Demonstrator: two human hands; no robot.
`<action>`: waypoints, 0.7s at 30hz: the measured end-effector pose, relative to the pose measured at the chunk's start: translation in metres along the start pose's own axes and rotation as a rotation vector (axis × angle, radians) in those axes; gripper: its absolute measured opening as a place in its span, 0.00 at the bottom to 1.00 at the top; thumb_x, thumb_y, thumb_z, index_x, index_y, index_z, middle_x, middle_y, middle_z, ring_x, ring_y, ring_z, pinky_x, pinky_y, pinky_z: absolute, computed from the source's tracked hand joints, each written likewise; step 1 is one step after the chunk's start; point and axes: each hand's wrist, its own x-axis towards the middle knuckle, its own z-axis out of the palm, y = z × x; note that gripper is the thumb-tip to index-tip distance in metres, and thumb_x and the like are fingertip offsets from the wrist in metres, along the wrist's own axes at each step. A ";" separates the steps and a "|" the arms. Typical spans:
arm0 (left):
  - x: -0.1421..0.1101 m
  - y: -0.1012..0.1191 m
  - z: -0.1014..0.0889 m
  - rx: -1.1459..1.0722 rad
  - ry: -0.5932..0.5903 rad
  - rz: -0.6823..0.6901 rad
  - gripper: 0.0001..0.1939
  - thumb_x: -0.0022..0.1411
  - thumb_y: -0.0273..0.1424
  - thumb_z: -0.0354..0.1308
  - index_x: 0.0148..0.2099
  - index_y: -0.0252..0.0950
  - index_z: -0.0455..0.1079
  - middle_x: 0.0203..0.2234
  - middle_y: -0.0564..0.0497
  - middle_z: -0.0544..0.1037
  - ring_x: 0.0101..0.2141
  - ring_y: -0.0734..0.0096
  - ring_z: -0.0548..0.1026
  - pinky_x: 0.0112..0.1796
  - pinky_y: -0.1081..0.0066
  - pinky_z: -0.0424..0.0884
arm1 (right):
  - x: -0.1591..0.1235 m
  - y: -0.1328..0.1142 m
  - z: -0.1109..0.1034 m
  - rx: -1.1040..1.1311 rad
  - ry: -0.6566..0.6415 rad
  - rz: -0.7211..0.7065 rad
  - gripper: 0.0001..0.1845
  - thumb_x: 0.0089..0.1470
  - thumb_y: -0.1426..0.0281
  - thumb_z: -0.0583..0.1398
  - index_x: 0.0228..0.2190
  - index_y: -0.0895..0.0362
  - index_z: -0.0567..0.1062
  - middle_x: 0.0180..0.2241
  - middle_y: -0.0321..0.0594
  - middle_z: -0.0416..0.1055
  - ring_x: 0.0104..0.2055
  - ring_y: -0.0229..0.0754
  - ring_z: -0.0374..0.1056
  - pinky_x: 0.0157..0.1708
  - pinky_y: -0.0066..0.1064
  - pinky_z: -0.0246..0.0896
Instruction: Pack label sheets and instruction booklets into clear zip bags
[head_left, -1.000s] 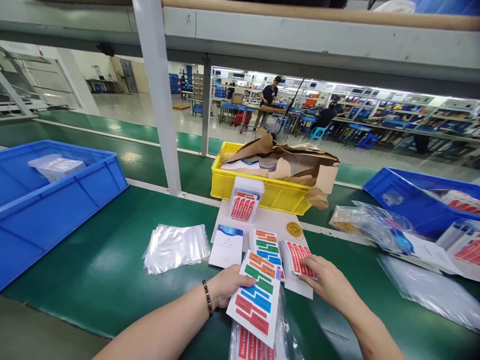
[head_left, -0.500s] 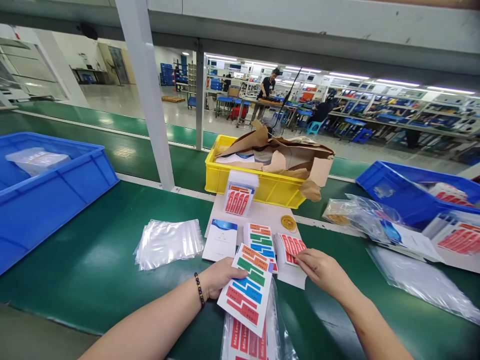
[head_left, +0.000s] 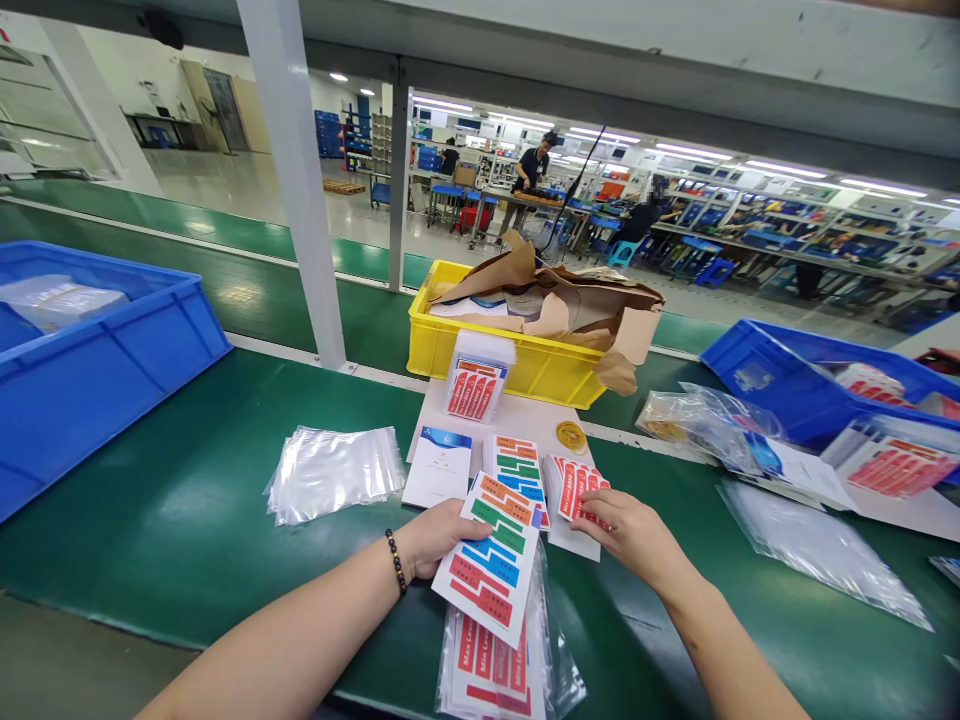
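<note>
My left hand (head_left: 439, 540) is closed on a white sheet of orange, green, blue and red labels (head_left: 491, 560), thumb on top. Below it lie clear bags with red "Max Level / Min Level" label sheets (head_left: 491, 665). My right hand (head_left: 626, 525) pinches a red label sheet (head_left: 576, 485) at the stack on the right; its fingertips cover part of the sheet. Between the hands is a stack of multicoloured label sheets (head_left: 517, 465). Left of that sits a white and blue booklet stack (head_left: 440, 470). Clear empty bags (head_left: 337, 475) lie farther left.
A yellow crate (head_left: 517, 365) with torn brown paper stands behind, a bundle of packed bags (head_left: 476, 385) leaning before it. Rubber bands (head_left: 571, 436) lie on the board. Blue crates stand left (head_left: 112, 390) and right (head_left: 757, 375). A white post (head_left: 292, 190) rises from the bench.
My right hand has moved slightly left over the red label sheets, its fingers now farther over them. The left hand keeps its multicoloured sheet. The whole view has shifted slightly.
</note>
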 end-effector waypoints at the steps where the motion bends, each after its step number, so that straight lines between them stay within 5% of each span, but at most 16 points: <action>1: -0.001 0.001 0.001 0.001 0.000 0.002 0.23 0.44 0.27 0.62 0.45 0.26 0.66 0.44 0.36 0.70 0.41 0.56 0.71 0.45 0.59 0.64 | 0.001 -0.001 -0.002 0.005 -0.012 -0.003 0.12 0.53 0.63 0.53 0.29 0.56 0.74 0.31 0.42 0.73 0.35 0.43 0.69 0.34 0.32 0.64; 11: 0.003 -0.002 -0.003 -0.038 0.043 0.031 0.19 0.45 0.25 0.61 0.42 0.26 0.67 0.38 0.38 0.74 0.36 0.61 0.74 0.43 0.60 0.66 | -0.006 -0.007 -0.002 0.018 0.008 0.071 0.15 0.49 0.74 0.50 0.36 0.56 0.73 0.39 0.43 0.71 0.38 0.44 0.68 0.37 0.35 0.66; 16: 0.007 -0.004 -0.004 -0.103 0.116 0.029 0.19 0.43 0.23 0.61 0.41 0.26 0.67 0.35 0.40 0.75 0.33 0.61 0.75 0.41 0.57 0.65 | -0.001 -0.033 -0.012 -0.041 0.429 0.140 0.15 0.51 0.74 0.51 0.40 0.56 0.72 0.41 0.46 0.70 0.42 0.47 0.66 0.42 0.39 0.63; 18: 0.009 -0.003 -0.003 -0.148 0.128 0.041 0.19 0.44 0.26 0.61 0.41 0.26 0.67 0.33 0.40 0.76 0.32 0.61 0.75 0.42 0.57 0.65 | 0.005 -0.057 -0.014 -0.002 0.566 0.064 0.20 0.49 0.76 0.54 0.46 0.53 0.68 0.43 0.45 0.68 0.45 0.48 0.64 0.44 0.41 0.61; 21: 0.010 0.000 0.000 -0.277 0.016 0.083 0.25 0.50 0.42 0.55 0.43 0.25 0.66 0.36 0.39 0.75 0.37 0.61 0.73 0.45 0.60 0.62 | 0.014 -0.096 -0.003 0.104 0.491 -0.195 0.27 0.48 0.78 0.55 0.50 0.50 0.62 0.41 0.43 0.70 0.44 0.48 0.64 0.42 0.43 0.60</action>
